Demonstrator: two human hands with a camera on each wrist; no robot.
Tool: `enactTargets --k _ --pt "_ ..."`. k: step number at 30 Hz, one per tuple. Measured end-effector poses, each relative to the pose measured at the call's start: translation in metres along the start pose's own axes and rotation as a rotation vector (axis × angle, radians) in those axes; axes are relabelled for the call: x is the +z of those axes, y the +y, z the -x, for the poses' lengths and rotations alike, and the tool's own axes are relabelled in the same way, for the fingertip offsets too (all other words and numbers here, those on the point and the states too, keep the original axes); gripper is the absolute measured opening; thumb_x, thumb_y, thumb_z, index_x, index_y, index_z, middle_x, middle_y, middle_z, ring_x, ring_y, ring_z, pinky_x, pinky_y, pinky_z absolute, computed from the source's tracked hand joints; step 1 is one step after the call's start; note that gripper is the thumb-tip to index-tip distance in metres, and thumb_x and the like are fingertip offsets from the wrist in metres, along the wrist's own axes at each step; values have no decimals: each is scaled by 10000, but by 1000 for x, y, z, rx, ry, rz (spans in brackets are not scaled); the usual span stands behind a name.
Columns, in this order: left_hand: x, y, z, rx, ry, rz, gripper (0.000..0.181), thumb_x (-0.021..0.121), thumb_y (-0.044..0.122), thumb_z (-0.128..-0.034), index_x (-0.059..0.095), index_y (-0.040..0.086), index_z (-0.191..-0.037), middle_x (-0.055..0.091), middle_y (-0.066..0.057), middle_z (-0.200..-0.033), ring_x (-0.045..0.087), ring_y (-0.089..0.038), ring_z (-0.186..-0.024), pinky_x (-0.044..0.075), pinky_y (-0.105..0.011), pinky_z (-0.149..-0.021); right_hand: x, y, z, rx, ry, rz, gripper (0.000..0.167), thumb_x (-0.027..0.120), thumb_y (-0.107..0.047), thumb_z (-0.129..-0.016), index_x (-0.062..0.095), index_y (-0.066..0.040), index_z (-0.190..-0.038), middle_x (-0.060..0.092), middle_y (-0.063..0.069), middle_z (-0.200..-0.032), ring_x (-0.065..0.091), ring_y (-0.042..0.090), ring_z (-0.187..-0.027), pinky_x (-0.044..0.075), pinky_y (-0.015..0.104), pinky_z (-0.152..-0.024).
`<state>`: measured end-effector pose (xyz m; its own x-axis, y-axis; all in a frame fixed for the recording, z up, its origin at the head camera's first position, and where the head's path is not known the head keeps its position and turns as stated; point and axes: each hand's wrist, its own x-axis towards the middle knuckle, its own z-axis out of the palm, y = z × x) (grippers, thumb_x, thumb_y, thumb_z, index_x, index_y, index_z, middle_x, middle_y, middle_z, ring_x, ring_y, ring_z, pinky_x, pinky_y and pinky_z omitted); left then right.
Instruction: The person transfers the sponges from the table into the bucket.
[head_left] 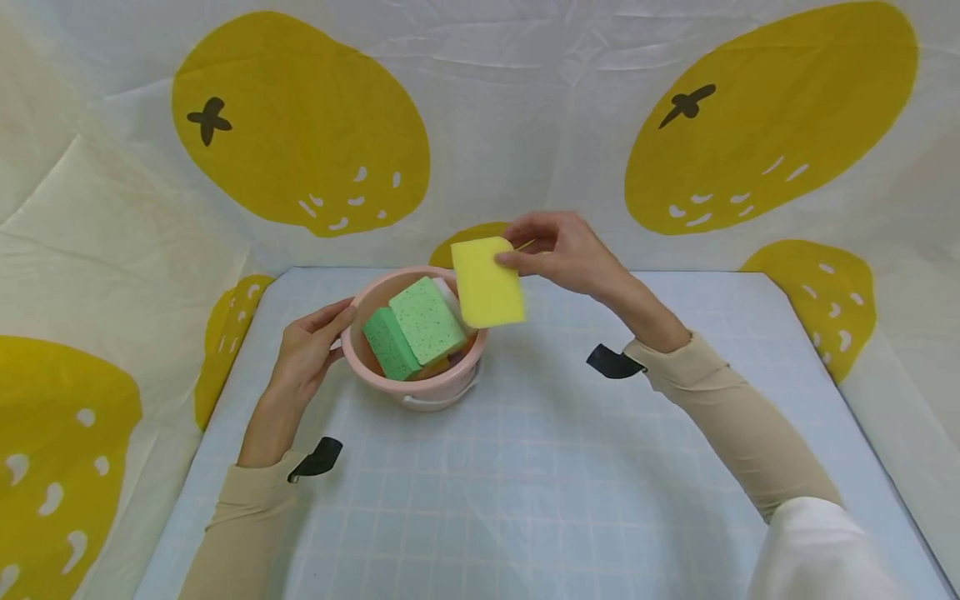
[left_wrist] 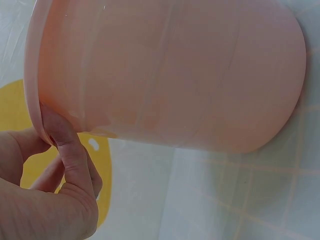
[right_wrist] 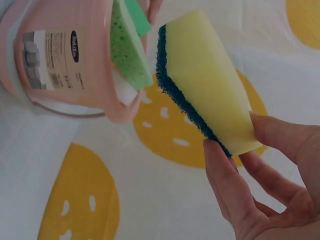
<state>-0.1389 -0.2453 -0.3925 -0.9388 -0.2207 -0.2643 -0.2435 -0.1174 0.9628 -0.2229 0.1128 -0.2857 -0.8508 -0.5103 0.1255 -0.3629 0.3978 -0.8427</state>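
Observation:
A pink bucket (head_left: 450,387) stands on the table's far part, holding two green sponges (head_left: 427,321) and a white item (head_left: 447,296) partly hidden behind them. At the bucket's left rim, my left hand (head_left: 303,350) pinches the edge between thumb and fingers, as the left wrist view (left_wrist: 65,155) also shows. My right hand (head_left: 562,254) holds a yellow sponge (head_left: 487,283) by its end, just over the right side of the rim. In the right wrist view this sponge (right_wrist: 210,80) has a dark blue scouring layer (right_wrist: 177,95), and the fingers press on both faces.
A pale blue table (head_left: 525,483) with a faint grid lies under the bucket. White sheeting printed with yellow lemon shapes (head_left: 300,125) rises behind and at the sides. The bucket's white handle (head_left: 442,404) hangs down its front, and a label (right_wrist: 55,60) is stuck on its wall.

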Motion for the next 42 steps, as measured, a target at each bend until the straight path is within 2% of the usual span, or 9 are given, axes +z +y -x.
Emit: enactTargets --k 7,14,27,33,38,42 --pt "2 0 0 -6 7 -6 595 775 320 -932 601 48 -1432 671 44 -1195 640 -72 -1047 584 -186 -757 22 -4 -13 -40 -44 -26 345 811 -245 -910 727 -69 -1194 710 67 -1140 709 226 -932 617 369 -829" --pt "4 -1 -1 -8 8 -18 582 773 334 -930 615 64 -1421 653 28 -1225 630 -86 -1064 584 -185 -761 41 -3 -22 -51 -70 11 306 811 -277 -910 741 -108 -1155 714 26 -1093 696 184 -893 601 333 -787" --pt "4 -1 -2 -25 12 -38 618 763 364 -931 589 70 -1446 603 -33 -1337 608 -106 -1106 578 -177 -770 74 0 -31 -98 -135 22 331 823 -229 -903 736 -47 -1165 721 55 -1056 686 178 -896 582 287 -798" --pt "4 1 -2 -35 13 -24 620 772 358 -925 593 70 -1444 604 -33 -1335 607 -107 -1104 580 -178 -772 86 0 -33 -138 -179 69 292 812 -222 -916 746 -49 -1141 725 39 -1045 658 173 -940 558 283 -874" --pt "3 1 -1 -38 22 -24 619 776 360 -921 598 76 -1441 605 -27 -1343 606 -103 -1117 579 -177 -777 93 4 -34 -133 -204 139 304 768 -234 -955 739 -38 -1185 727 48 -1054 639 187 -938 547 277 -851" --pt "3 1 -1 -43 28 -23 621 782 365 -915 602 83 -1439 610 -17 -1340 601 -108 -1124 579 -178 -782 94 7 -34 -116 -201 131 313 766 -246 -956 735 -46 -1195 721 47 -1063 639 189 -938 545 271 -836"
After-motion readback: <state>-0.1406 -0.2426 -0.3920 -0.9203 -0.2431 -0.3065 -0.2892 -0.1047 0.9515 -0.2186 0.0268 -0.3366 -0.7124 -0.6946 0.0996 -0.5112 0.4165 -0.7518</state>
